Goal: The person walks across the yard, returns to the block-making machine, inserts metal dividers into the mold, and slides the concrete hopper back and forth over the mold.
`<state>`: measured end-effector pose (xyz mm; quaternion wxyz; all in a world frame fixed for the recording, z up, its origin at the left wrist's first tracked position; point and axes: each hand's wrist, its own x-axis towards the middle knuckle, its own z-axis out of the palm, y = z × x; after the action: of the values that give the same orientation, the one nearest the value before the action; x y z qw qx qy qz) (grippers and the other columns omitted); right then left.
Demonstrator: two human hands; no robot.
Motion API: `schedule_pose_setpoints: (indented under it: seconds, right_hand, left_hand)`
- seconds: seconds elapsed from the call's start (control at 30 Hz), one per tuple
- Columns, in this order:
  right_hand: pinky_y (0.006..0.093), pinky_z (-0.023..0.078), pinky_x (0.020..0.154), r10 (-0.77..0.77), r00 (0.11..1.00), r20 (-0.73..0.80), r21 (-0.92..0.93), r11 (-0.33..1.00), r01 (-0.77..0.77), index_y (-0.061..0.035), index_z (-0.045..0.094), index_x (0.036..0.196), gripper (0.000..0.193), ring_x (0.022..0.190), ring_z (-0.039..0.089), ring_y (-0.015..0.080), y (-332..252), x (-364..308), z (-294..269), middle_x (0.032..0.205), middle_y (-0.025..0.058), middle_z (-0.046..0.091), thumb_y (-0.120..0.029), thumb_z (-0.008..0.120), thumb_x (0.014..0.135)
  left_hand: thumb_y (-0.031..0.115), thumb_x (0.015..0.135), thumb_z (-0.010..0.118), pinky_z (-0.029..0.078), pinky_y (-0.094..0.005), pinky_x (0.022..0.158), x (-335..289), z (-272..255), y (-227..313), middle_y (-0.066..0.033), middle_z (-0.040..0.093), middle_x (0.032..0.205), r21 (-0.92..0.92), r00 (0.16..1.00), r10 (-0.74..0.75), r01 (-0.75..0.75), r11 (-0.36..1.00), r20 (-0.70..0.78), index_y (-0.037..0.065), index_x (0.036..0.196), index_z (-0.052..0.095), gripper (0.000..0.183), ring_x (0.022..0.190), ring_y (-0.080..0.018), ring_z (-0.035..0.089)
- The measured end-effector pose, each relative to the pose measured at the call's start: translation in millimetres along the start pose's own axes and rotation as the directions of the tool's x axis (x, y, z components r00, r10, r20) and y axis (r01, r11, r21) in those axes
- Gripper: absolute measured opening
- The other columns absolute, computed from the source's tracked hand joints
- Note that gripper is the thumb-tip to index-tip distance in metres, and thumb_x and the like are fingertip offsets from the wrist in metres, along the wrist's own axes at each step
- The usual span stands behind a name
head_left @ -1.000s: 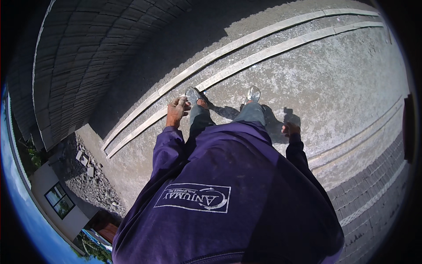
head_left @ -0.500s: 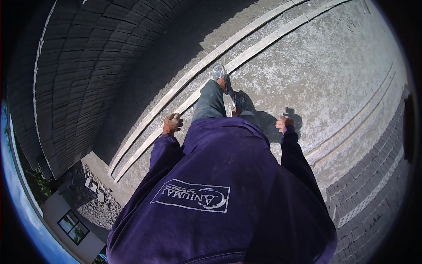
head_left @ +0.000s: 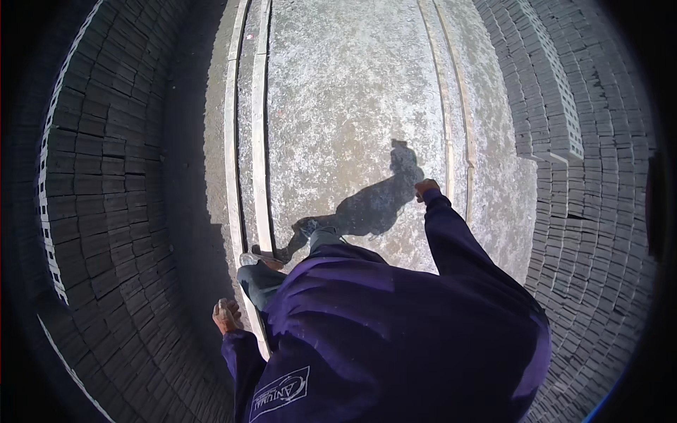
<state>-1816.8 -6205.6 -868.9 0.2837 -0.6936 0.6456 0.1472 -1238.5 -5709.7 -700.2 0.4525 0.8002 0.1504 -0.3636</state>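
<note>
My left hand [head_left: 227,316] hangs low at the left with its fingers curled in; nothing shows in it. It is nearest to the long pale rails on the ground and the shaded strip beside them. My right hand [head_left: 426,187] is held forward at the end of a purple sleeve [head_left: 458,240], closed into a loose fist with nothing visible inside. Below it lies the rough grey ground [head_left: 338,92]. One of my shoes [head_left: 249,259] stands by the left rails; the other [head_left: 307,225] is farther forward, on the ground.
Two long pale rails [head_left: 260,141] run ahead on the left, and two more [head_left: 446,106] on the right. Tall stacks of grey blocks [head_left: 106,183] rise at the left, with similar stacks [head_left: 585,233] at the right. My shadow [head_left: 374,208] falls ahead.
My view has turned, so the rails now run straight ahead between both stacks. The building and sky have left view. My right arm has swung forward and my feet have shifted.
</note>
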Motion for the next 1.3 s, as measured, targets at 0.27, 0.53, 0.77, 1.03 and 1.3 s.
schedule_pose_setpoints:
  seconds: [0.27, 0.53, 0.77, 1.03, 1.3]
  right_hand:
    - [0.0356, 0.053, 0.047, 0.625, 0.709, 0.327, 0.566, 0.471, -0.676, 0.0066, 0.057, 0.084, 0.023, 0.050, 0.061, 0.0257, 13.7, -143.5, 11.1, 0.065, 0.0162, 0.062, -0.016, 0.058, 0.078]
    - [0.0389, 0.049, 0.069, -0.002, 0.998, 0.069, 0.172, 0.985, -0.010, -0.0101, 0.064, 0.077, 0.017, 0.079, 0.063, 0.0232, -225.9, -32.1, 111.2, 0.085, 0.0105, 0.065, -0.026, 0.061, 0.071]
    - [0.0360, 0.049, 0.066, -0.592, 0.789, 0.163, 0.533, 0.726, 0.434, -0.0061, 0.065, 0.086, 0.032, 0.069, 0.063, 0.0258, -475.2, -6.4, 5.9, 0.068, 0.0137, 0.063, -0.034, 0.054, 0.075]
    - [0.0398, 0.046, 0.077, -0.422, 0.879, 0.224, 0.425, 0.853, 0.301, -0.0011, 0.061, 0.094, 0.039, 0.089, 0.059, 0.0349, -453.6, 89.2, -38.1, 0.091, 0.0232, 0.061, -0.030, 0.058, 0.068]
    - [0.0381, 0.050, 0.048, -0.252, 0.879, 0.405, -0.060, 0.952, 0.301, -0.0026, 0.060, 0.086, 0.017, 0.062, 0.063, 0.0239, -236.1, 184.5, -112.0, 0.073, 0.0115, 0.064, -0.014, 0.048, 0.082]
  left_hand:
    - [0.032, 0.086, 0.051, 0.046, -0.0285, 0.049, 29.2, 77.5, 74.3, -0.0094, 0.061, 0.080, 0.262, 0.961, 0.105, -0.174, 0.949, 0.256, 0.005, 0.099, 0.055, 0.030, 0.063, -0.0170, 0.058]
    - [0.028, 0.085, 0.051, 0.046, -0.0317, 0.049, 30.5, 22.7, 71.9, -0.0105, 0.060, 0.079, 0.238, 0.989, 0.093, -0.119, 0.964, 0.119, 0.005, 0.098, 0.054, 0.027, 0.063, -0.0199, 0.059]
    - [0.028, 0.085, 0.047, 0.049, -0.0355, 0.051, 12.5, -8.8, -14.8, -0.0124, 0.062, 0.078, 0.324, 0.988, -0.155, 0.155, 0.933, -0.027, 0.005, 0.099, 0.053, 0.028, 0.064, -0.0239, 0.061]
    - [0.029, 0.085, 0.051, 0.048, -0.0341, 0.052, 61.4, 106.2, 11.9, -0.0121, 0.062, 0.083, 0.304, 0.948, -0.300, 0.256, 0.918, 0.110, 0.006, 0.102, 0.052, 0.029, 0.067, -0.0233, 0.061]
    - [0.031, 0.086, 0.052, 0.048, -0.0309, 0.060, 131.4, 294.5, 269.7, -0.0097, 0.062, 0.088, -0.091, 0.962, 0.093, -0.072, 0.993, 0.256, 0.008, 0.107, 0.053, 0.031, 0.075, -0.0189, 0.062]
